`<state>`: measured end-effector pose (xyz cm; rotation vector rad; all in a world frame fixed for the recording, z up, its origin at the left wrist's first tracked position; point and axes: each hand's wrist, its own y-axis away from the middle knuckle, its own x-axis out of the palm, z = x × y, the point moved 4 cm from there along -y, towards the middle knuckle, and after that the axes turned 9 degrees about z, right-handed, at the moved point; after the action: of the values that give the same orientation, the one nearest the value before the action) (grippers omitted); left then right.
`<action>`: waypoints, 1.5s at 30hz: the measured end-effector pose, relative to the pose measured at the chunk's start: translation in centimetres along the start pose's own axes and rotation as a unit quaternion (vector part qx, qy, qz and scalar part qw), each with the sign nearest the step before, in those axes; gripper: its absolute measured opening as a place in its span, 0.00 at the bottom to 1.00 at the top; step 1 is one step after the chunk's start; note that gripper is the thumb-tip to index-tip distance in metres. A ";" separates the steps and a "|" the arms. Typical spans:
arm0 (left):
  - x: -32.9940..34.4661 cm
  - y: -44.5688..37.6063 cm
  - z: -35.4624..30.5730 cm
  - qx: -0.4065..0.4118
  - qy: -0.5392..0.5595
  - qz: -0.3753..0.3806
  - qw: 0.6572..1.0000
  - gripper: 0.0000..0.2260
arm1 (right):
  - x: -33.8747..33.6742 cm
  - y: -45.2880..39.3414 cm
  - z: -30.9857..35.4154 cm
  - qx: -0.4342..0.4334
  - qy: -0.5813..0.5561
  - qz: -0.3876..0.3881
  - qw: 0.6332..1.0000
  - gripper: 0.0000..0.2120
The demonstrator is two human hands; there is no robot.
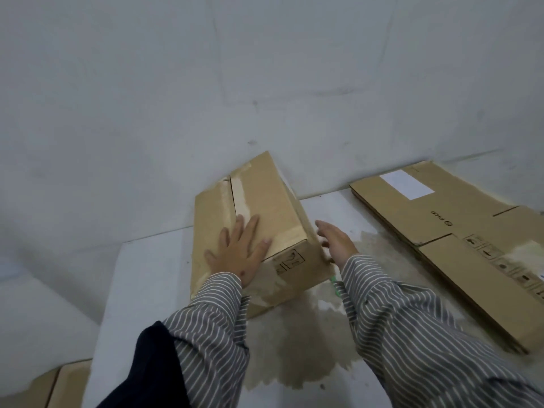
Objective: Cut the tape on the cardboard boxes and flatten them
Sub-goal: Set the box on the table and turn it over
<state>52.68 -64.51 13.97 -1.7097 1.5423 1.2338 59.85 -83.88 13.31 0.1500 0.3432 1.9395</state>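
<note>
The person's left hand [240,254] is pressing flat, fingers spread, on the taped box [256,228] standing on the white table [147,290] by the wall, while the right hand [335,241] is hovering open, holding nothing, beside its right side. With the tape [240,198] seemingly uncut, pushing down now is likely crumpling the cardboard rather than folding it, or sliding it.

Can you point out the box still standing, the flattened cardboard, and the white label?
Standing box [265,201]: head view, on its taped top face.
Flattened cardboard [459,228]: head view, on its bare brown panel.
White label [406,184]: head view, its middle.
</note>
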 end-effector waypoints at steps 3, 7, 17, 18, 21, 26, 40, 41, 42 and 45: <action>-1.0 0.9 2.3 0.014 0.083 -0.023 0.996 0.26 | 1.0 0.0 -2.3 0.091 0.075 -0.028 0.993 0.26; -1.4 1.3 3.8 0.025 0.162 -0.016 0.986 0.30 | 3.2 0.6 -2.1 0.093 -0.067 -0.046 0.992 0.18; -1.6 0.9 2.4 0.004 0.479 0.100 0.872 0.21 | 2.6 1.7 7.2 -0.159 0.158 -0.108 0.969 0.21; -2.0 1.0 3.0 -0.003 0.471 0.091 0.877 0.20 | 4.2 1.7 7.3 -0.168 0.189 -0.074 0.965 0.22; -3.2 1.3 5.6 -0.007 0.395 0.021 0.918 0.27 | 9.9 1.6 6.2 -0.151 0.249 0.062 0.955 0.21; -4.3 1.5 6.2 0.058 0.180 -0.054 0.980 0.28 | 12.3 0.4 4.1 -0.106 0.527 0.023 0.843 0.18; 0.6 -2.5 2.9 -0.026 -0.174 -0.003 0.984 0.29 | -2.0 -3.8 -7.6 0.086 0.364 -0.121 0.920 0.15; 0.6 -2.6 2.9 -0.029 -0.174 -0.003 0.984 0.30 | -2.4 -4.4 -8.8 0.115 0.387 -0.109 0.908 0.16; 0.5 -2.8 3.0 -0.037 -0.173 0.005 0.984 0.30 | -2.6 -5.0 -9.9 0.141 0.410 -0.095 0.896 0.16; 0.2 -4.0 3.3 -0.077 -0.170 0.043 0.981 0.33 | -2.8 -6.5 -11.9 0.193 0.441 -0.080 0.873 0.15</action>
<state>55.63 -60.99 11.55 -1.4391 1.3547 1.6314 63.49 -86.15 0.19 -0.5180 1.3051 1.6455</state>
